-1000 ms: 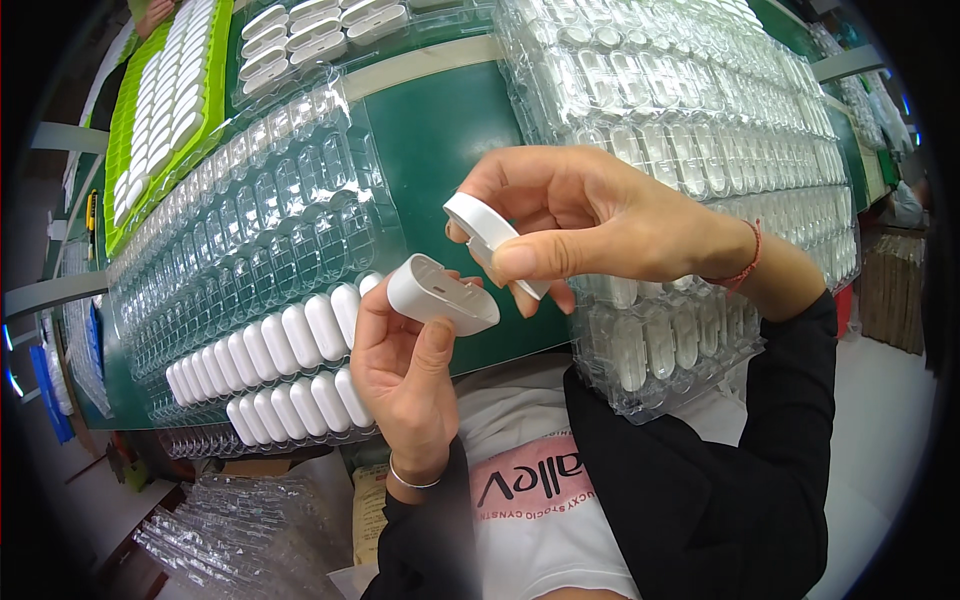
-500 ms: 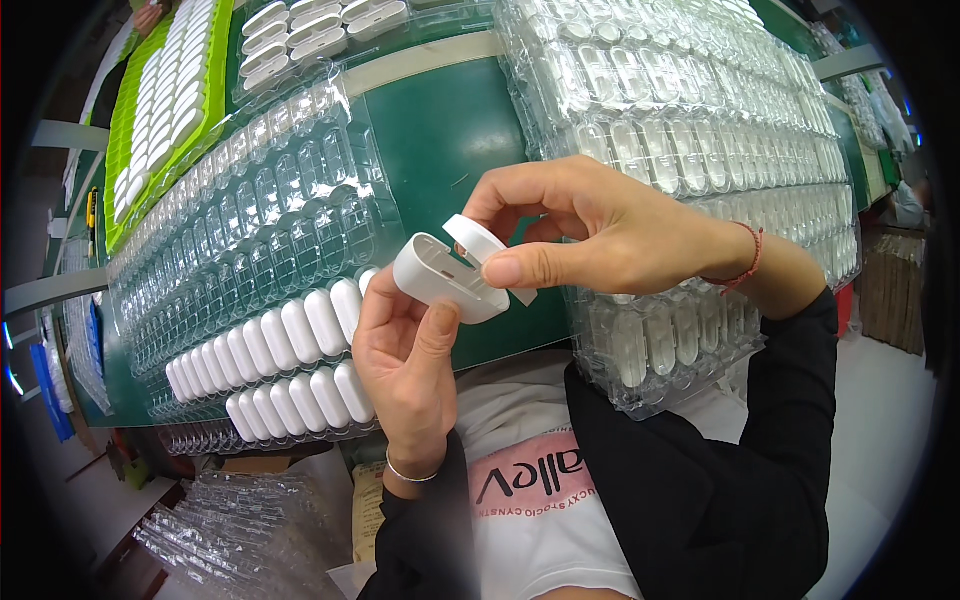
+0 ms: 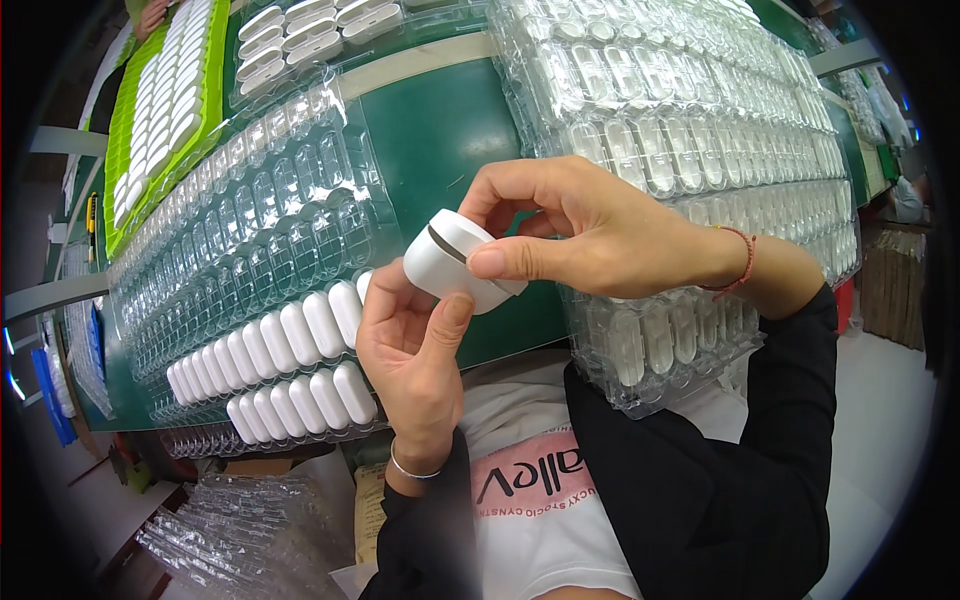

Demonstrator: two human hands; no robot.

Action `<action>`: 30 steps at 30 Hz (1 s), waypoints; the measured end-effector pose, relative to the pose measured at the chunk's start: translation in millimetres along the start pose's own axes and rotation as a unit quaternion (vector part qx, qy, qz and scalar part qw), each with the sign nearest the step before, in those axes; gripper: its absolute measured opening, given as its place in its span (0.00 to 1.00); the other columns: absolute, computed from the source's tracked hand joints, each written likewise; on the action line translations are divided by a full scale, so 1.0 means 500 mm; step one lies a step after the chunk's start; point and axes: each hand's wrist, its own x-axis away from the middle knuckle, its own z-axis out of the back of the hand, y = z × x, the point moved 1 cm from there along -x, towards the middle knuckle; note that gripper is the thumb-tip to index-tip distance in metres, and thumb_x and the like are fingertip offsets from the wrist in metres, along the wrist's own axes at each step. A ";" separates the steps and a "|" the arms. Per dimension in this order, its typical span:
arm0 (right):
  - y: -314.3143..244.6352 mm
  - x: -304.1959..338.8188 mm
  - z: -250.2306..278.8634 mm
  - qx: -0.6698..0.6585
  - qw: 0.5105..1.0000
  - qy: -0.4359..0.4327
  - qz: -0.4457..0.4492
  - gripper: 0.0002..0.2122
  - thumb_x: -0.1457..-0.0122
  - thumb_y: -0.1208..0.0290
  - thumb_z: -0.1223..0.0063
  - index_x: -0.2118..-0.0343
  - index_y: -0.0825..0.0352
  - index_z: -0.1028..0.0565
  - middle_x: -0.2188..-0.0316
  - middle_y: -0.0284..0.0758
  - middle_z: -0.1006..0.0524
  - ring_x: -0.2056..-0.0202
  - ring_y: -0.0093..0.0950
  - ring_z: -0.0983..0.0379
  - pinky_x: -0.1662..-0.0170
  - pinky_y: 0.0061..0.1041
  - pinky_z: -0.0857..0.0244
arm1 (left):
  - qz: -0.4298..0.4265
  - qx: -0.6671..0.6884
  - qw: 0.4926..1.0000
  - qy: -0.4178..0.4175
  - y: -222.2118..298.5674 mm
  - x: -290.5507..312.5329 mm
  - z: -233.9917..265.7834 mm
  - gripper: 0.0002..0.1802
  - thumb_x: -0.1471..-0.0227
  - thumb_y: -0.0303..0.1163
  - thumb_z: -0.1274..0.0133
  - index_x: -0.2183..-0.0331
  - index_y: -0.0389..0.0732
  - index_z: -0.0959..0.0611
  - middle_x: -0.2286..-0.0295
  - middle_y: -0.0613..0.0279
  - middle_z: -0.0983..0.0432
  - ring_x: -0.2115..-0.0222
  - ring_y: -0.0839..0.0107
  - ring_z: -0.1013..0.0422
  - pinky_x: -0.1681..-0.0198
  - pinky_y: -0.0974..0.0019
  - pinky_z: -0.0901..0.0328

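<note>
gripping: left hand (image 3: 415, 375) on smooth rounded shell (image 3: 437, 270), right hand (image 3: 605, 235) on curved cap (image 3: 460, 229)

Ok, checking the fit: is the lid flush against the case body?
No, a dark gap shows between the white lid and case body.

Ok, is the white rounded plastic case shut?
Not fully shut: a dark gap shows between white curved plastic lid and white rounded plastic body.
</note>
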 end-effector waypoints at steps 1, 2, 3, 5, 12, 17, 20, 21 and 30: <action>-0.003 -0.001 -0.002 0.011 1.000 0.000 0.003 0.14 0.39 0.65 0.44 0.60 0.73 0.27 0.66 0.35 0.24 0.63 0.21 0.27 0.57 0.23 0.29 | 0.000 0.001 1.000 0.006 0.003 0.002 -0.002 0.22 0.43 0.27 0.46 0.50 0.29 0.31 0.55 0.53 0.28 0.54 0.70 0.31 0.48 0.66 0.36; -0.003 -0.002 -0.003 0.021 1.000 0.002 0.004 0.14 0.39 0.65 0.44 0.60 0.73 0.27 0.67 0.35 0.24 0.63 0.21 0.27 0.57 0.23 0.29 | -0.001 0.008 1.000 0.016 0.003 0.002 -0.005 0.21 0.45 0.26 0.44 0.52 0.30 0.30 0.57 0.55 0.27 0.56 0.71 0.30 0.51 0.67 0.35; -0.003 -0.002 -0.003 0.031 0.999 0.004 0.005 0.14 0.39 0.65 0.45 0.60 0.73 0.27 0.67 0.36 0.24 0.63 0.21 0.27 0.57 0.24 0.29 | -0.001 0.015 1.000 0.026 0.002 0.001 -0.010 0.20 0.46 0.26 0.42 0.54 0.31 0.29 0.59 0.56 0.26 0.58 0.73 0.29 0.53 0.68 0.35; -0.007 0.004 -0.010 0.096 0.995 0.021 0.020 0.13 0.38 0.66 0.46 0.60 0.72 0.27 0.68 0.36 0.24 0.64 0.21 0.28 0.59 0.24 0.30 | -0.001 0.027 0.999 0.037 0.000 0.002 -0.014 0.19 0.48 0.25 0.40 0.56 0.33 0.28 0.61 0.58 0.25 0.60 0.74 0.29 0.55 0.70 0.34; -0.010 0.002 -0.004 0.004 0.999 -0.020 -0.048 0.12 0.38 0.67 0.47 0.59 0.72 0.27 0.69 0.32 0.24 0.69 0.17 0.31 0.67 0.19 0.35 | 0.033 0.108 0.994 0.006 -0.005 0.003 -0.002 0.22 0.49 0.28 0.39 0.55 0.31 0.28 0.59 0.56 0.26 0.57 0.71 0.29 0.51 0.66 0.35; -0.016 0.001 0.004 -0.039 0.995 -0.044 -0.085 0.13 0.37 0.66 0.48 0.58 0.72 0.27 0.70 0.31 0.24 0.71 0.15 0.32 0.68 0.17 0.37 | 0.060 0.152 0.986 -0.012 -0.009 0.005 0.010 0.27 0.51 0.30 0.37 0.53 0.31 0.30 0.58 0.55 0.27 0.56 0.69 0.29 0.51 0.64 0.34; -0.011 0.001 0.006 -0.038 0.997 -0.038 -0.059 0.14 0.38 0.64 0.49 0.62 0.73 0.25 0.74 0.33 0.24 0.74 0.18 0.30 0.70 0.20 0.36 | 0.061 0.153 0.986 -0.029 -0.024 0.010 0.029 0.35 0.49 0.32 0.38 0.46 0.27 0.36 0.53 0.47 0.29 0.52 0.60 0.29 0.47 0.57 0.33; -0.010 0.000 0.006 -0.034 0.998 -0.033 -0.044 0.15 0.38 0.63 0.49 0.64 0.74 0.24 0.76 0.34 0.24 0.75 0.19 0.29 0.71 0.21 0.35 | 0.058 0.156 0.986 -0.029 -0.024 0.010 0.031 0.35 0.49 0.32 0.38 0.46 0.27 0.36 0.53 0.47 0.29 0.52 0.60 0.29 0.47 0.57 0.33; 0.000 -0.008 -0.016 0.096 0.972 0.156 0.146 0.10 0.43 0.73 0.42 0.60 0.69 0.26 0.70 0.34 0.24 0.75 0.25 0.27 0.71 0.23 0.33 | -0.012 0.103 0.994 0.016 -0.012 0.017 0.023 0.29 0.46 0.31 0.41 0.48 0.29 0.33 0.54 0.52 0.29 0.53 0.64 0.28 0.49 0.61 0.32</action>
